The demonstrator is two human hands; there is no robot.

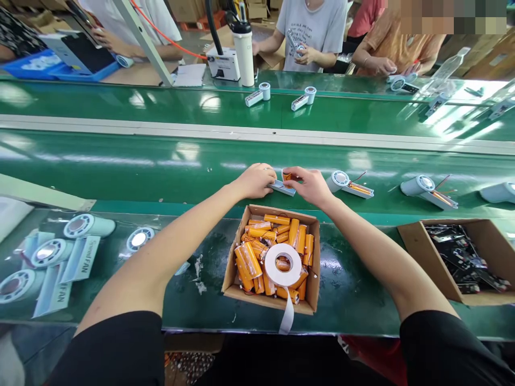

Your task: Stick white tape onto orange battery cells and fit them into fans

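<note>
Over the green belt, my left hand (256,181) is closed on the pale blue handle shell (283,187) of a small fan. The rest of that fan is hidden behind the hand. My right hand (312,185) pinches an orange battery (286,176) at the shell's right end; I cannot tell whether it sits inside. Below both hands stands a cardboard box (230,289) full of orange batteries (248,261), with a roll of white tape (282,265) lying on them. Right of my right hand lies a fan with an open handle (349,185).
More fans lie on the belt at right (428,190) and on the bench at left (72,252). A cardboard box (438,268) of dark parts stands at right. Across the second belt, with two fans (258,95), several people work near a white tumbler (243,56).
</note>
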